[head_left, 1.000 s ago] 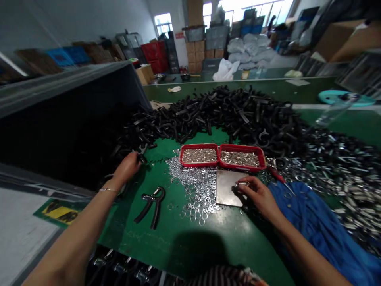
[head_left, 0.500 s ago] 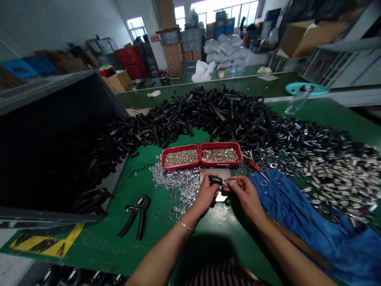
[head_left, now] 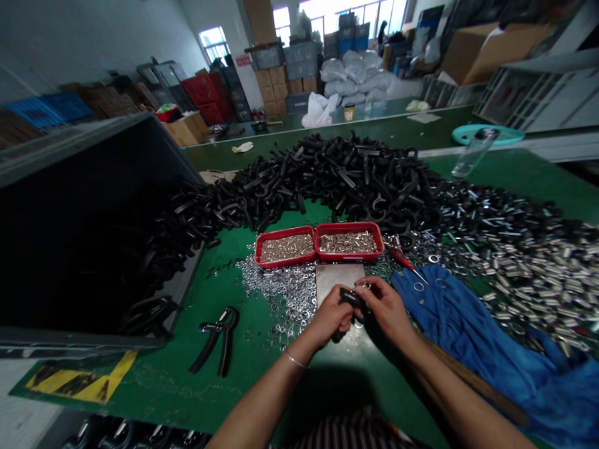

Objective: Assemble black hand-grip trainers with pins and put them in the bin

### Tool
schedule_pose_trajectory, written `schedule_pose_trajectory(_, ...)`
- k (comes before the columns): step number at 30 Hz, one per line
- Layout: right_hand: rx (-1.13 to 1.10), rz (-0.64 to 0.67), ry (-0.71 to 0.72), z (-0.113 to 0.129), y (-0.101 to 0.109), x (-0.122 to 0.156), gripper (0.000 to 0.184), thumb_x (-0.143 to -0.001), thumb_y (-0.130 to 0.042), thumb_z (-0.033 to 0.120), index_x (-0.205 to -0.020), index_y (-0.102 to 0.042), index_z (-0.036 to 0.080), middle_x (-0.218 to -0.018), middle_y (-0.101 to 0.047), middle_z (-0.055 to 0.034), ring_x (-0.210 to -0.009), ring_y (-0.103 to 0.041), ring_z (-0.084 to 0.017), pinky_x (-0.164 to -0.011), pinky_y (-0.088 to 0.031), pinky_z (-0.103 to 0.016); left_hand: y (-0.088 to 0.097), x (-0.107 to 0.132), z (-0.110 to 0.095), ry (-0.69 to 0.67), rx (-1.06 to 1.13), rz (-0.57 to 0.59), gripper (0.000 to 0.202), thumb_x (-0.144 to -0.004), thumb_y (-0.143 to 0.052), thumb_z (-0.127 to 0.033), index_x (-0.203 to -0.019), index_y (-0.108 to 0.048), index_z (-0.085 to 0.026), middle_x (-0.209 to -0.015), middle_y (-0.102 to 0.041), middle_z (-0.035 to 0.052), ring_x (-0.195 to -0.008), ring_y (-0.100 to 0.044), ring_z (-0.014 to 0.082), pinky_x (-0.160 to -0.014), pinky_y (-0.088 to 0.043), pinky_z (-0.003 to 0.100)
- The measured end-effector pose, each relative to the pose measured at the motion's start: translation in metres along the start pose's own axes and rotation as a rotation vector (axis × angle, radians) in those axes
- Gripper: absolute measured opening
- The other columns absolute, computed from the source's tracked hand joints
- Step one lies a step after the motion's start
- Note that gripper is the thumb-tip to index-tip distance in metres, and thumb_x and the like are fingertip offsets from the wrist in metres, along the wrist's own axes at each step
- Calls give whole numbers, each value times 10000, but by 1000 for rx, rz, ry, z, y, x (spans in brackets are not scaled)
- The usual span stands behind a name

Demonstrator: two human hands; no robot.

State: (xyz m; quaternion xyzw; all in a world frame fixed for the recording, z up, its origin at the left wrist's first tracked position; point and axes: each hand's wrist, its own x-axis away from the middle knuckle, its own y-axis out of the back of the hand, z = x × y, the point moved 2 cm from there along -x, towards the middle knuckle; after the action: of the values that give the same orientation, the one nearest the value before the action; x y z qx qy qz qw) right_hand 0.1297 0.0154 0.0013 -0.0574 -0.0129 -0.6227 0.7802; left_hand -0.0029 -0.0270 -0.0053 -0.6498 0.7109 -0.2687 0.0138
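Observation:
My left hand (head_left: 330, 313) is closed around the black handle of a hand grip strengthener (head_left: 350, 299), above the front of a metal plate (head_left: 337, 279). At the handle's right end, my right hand (head_left: 386, 305) pinches a small shiny metal part (head_left: 367, 287), mostly covered by the fingers. The lower part of the handle piece is hidden in my left palm. A whole hand grip strengthener (head_left: 219, 340) with black handles and a metal spring lies to the left. Loose metal rings (head_left: 292, 299) are scattered beside the plate.
Two red trays (head_left: 285, 263) of small metal pins stand behind the plate. Beyond them is a heap of black handles (head_left: 327, 168). A dark bin (head_left: 187, 280) stands left. A blue cloth (head_left: 449, 318), a red-handled tool (head_left: 405, 262) and metal cylinders (head_left: 538, 274) lie right.
Both hands have drawn nearer to me and closer together, baring more of the metal plate. The handle has turned, and the small metal part is now up against its end.

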Motion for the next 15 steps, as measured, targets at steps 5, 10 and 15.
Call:
schedule_pose_trajectory(5, -8, 213, -101, 10, -1, -6, 273, -855, -652, 515, -896, -657, 245, -689, -622, 19, -599, -558, -148, -570, -469, -274, -5, 19, -10, 173, 99, 274, 411, -799, -695, -489, -1048, -526, -208, -749, -638, 21, -407, -317, 22, -389, -220, 162)
schedule_pose_trajectory(10, 391, 251, 84, 30, 19, -7, 290, -913, -558, 507, -990, -693, 262, -815, -689, -20, -743, -626, -217, -722, -523, -358, 5, 9, -10, 75, 160, 93, 374, -836, -651, -534, -924, -531, -191, -750, -660, 26, -371, -295, 11, -371, -214, 161)
schedule_pose_trajectory(15, 1023, -12, 280, 25, 104, -7, 240, -929, -516, 378, -874, -693, 226, -936, -653, -125, -947, -553, -303, -894, -442, -445, 35, -2, -25, -160, 105, -229, 323, -825, -684, -444, -918, -537, -172, -907, -706, 61, -594, -568, 75, -558, -443, 197)
